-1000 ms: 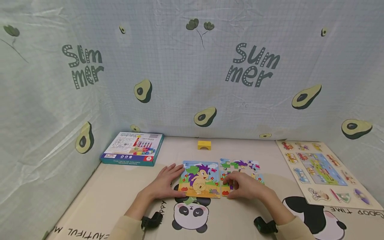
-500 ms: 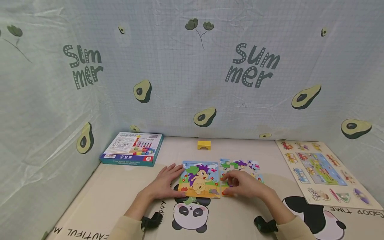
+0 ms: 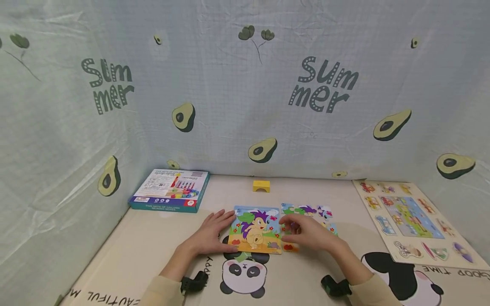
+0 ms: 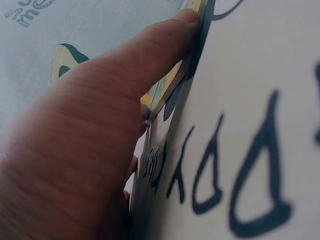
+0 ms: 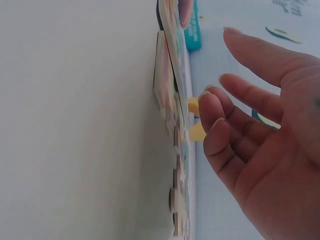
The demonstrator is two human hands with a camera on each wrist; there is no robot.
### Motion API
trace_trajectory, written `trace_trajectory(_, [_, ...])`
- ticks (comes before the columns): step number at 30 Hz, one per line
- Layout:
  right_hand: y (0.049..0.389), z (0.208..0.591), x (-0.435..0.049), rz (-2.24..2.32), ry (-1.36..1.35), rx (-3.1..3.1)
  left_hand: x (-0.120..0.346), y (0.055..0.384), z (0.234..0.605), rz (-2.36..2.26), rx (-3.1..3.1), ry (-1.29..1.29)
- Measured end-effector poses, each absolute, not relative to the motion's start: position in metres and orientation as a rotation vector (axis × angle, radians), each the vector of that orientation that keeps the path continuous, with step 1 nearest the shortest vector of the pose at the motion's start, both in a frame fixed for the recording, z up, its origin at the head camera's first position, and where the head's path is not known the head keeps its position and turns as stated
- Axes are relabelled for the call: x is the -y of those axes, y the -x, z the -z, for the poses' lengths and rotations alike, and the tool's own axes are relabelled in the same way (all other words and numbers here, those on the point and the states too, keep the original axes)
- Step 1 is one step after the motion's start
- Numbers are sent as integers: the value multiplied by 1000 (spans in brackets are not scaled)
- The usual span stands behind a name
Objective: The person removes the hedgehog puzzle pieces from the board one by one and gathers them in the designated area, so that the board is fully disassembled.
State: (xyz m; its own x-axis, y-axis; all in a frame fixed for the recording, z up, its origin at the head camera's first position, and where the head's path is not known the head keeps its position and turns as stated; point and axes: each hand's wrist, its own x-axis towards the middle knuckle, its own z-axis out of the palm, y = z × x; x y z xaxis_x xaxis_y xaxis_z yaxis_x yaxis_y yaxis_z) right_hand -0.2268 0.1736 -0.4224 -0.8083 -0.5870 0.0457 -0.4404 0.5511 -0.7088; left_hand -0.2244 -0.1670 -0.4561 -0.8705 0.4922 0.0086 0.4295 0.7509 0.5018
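A square puzzle board (image 3: 254,231) with a purple-spined hedgehog picture lies flat on the table. My left hand (image 3: 210,233) rests at its left side, fingers extended and thumb on the lower left corner; in the left wrist view the thumb (image 4: 150,52) presses on the board's edge. Right of the board lie several loose jigsaw pieces (image 3: 325,211). My right hand (image 3: 311,233) is over them, partly hiding them, near the board's right edge. In the right wrist view that hand (image 5: 265,125) has loosely bent fingers, raised above the pieces, with nothing between thumb and fingertips.
A yellow arch block (image 3: 261,185) stands behind the board. At the back left lies a boxed toy set (image 3: 168,191). A wooden picture puzzle board (image 3: 417,216) lies on the right. A patterned curtain (image 3: 214,85) closes off the back and sides.
My right hand has risen slightly off the loose pieces and uncovered more of the one at the lower left. The left hand stays in place on the board.
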Motion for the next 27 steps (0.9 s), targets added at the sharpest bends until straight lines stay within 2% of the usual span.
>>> trace_trajectory(27, [238, 415, -134, 1135, 851, -2593, 165, 224, 456, -772, -2819, -735])
